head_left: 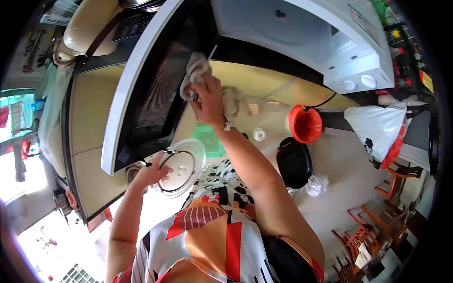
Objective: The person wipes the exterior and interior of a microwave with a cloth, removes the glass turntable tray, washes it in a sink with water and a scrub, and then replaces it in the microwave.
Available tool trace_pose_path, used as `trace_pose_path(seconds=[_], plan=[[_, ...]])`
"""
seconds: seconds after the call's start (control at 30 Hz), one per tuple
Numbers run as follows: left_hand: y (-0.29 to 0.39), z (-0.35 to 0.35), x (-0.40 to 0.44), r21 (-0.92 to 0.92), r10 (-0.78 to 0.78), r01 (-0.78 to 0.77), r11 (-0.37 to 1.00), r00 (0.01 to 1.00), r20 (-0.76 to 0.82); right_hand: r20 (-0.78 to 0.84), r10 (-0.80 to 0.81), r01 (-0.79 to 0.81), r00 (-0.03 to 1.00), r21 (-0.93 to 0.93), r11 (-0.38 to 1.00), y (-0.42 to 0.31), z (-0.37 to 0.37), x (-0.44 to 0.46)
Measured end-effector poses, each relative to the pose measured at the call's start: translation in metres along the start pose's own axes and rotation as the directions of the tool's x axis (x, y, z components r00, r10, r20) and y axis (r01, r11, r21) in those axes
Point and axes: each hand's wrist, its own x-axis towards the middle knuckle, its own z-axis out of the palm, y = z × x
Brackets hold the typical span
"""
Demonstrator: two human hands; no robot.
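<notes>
My right hand (207, 101) is closed around a crumpled greyish cloth (196, 70), pressing it to the dark inner face of the open microwave door (153, 101). Part of the cloth hangs down beside my wrist. Below the door's lower edge, my left hand (152, 175) grips the rim of a round clear glass turntable plate (188, 167). A dark roller ring lies against the plate, with small wheels near my fingers. The microwave (283, 28) stands on the counter, its cavity exposed and its white control panel with knobs (368, 81) at the right.
On the floor are a red-lined bin (306, 125), a black container (293, 162) and a green plastic stool (207, 140). A white plastic bag (377, 125) hangs at the right. Wooden chairs (363, 240) stand at lower right; a cream appliance (87, 26) sits upper left.
</notes>
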Motion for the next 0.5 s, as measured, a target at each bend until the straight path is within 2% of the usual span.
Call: trace_pose_path(seconds=[0.03, 0.07, 0.13, 0.17, 0.2, 0.23, 0.3, 0.4, 0.47, 0.5], plan=[[0.003, -0.003, -0.003, 0.046, -0.007, 0.007, 0.999, 1.0, -0.009, 0.057, -0.041, 0.04, 0.998, 0.031, 0.999, -0.001, -0.008, -0.003], [0.001, -0.003, -0.006, 0.164, -0.05, 0.064, 0.984, 0.995, -0.088, 0.073, -0.043, 0.048, 0.996, -0.068, 0.997, 0.003, -0.013, 0.002], [0.0, -0.004, -0.009, 0.232, 0.036, -0.005, 0.973, 0.991, -0.127, 0.09, -0.05, 0.071, 0.995, -0.257, 0.964, 0.02, -0.028, 0.034], [0.006, -0.004, -0.013, 0.268, 0.067, -0.024, 0.963, 0.986, -0.154, -0.06, -0.118, 0.089, 0.991, -0.359, 0.929, 0.031, -0.047, 0.059], [0.012, -0.003, -0.016, 0.218, 0.084, -0.048, 0.975, 0.984, -0.156, -0.187, -0.023, -0.08, 0.982, -0.527, 0.846, 0.048, -0.066, 0.075], [0.017, -0.001, -0.02, 0.164, 0.098, -0.072, 0.984, 0.983, -0.157, -0.241, -0.014, -0.161, 0.97, -0.691, 0.704, 0.065, -0.093, 0.091], [0.02, 0.001, -0.018, 0.052, 0.136, -0.129, 0.99, 0.976, -0.168, -0.361, -0.063, -0.272, 0.931, -0.795, 0.542, 0.124, -0.148, 0.09], [0.027, 0.011, -0.017, -0.147, 0.158, -0.193, 0.97, 0.963, -0.218, -0.362, -0.167, -0.309, 0.917, -0.91, 0.275, 0.104, -0.159, 0.093], [0.008, 0.015, -0.004, -0.274, 0.158, -0.202, 0.94, 0.972, -0.174, -0.382, 0.144, -0.396, 0.913, -0.748, 0.532, 0.107, -0.138, 0.1], [0.004, 0.016, 0.001, -0.325, 0.166, -0.207, 0.923, 0.975, -0.149, -0.34, 0.036, -0.289, 0.94, -0.732, 0.617, 0.124, -0.11, 0.103]])
